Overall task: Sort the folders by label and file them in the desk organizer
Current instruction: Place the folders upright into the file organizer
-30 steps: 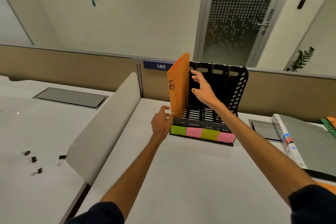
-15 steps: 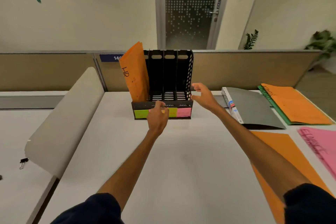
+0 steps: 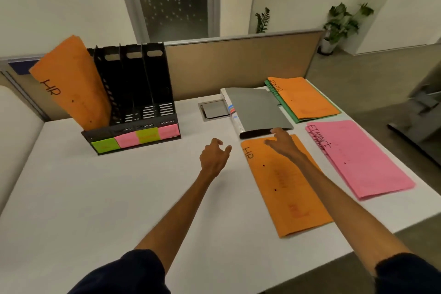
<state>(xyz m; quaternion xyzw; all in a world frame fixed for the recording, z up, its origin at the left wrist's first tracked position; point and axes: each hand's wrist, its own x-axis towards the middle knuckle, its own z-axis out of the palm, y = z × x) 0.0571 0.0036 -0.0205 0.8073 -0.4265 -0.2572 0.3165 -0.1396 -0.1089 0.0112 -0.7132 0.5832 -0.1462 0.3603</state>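
Note:
A black desk organizer [image 3: 140, 93] stands at the back left of the white desk, with green and pink labels along its front. An orange folder marked HR [image 3: 71, 83] leans in its leftmost slot. A second orange HR folder [image 3: 286, 188] lies flat at the right. My right hand [image 3: 281, 142] rests on this folder's far end, fingers spread and relaxed. My left hand [image 3: 214, 155] hovers above the desk just left of it, holding nothing. A pink FINANCE folder stack [image 3: 358, 160] lies further right. An orange ADMIN folder [image 3: 303, 96] sits on a green one behind.
A grey binder [image 3: 255, 110] lies behind the flat HR folder, beside a cable hatch [image 3: 212, 110] in the white desk [image 3: 107, 198]. A tan partition [image 3: 238, 64] runs along the desk's back edge. A white curved divider [image 3: 14, 126] stands at the left.
Both hands left the organizer and moved right; my right hand now touches the flat HR folder. My view swung right and down, bringing the folders on the desk into sight.

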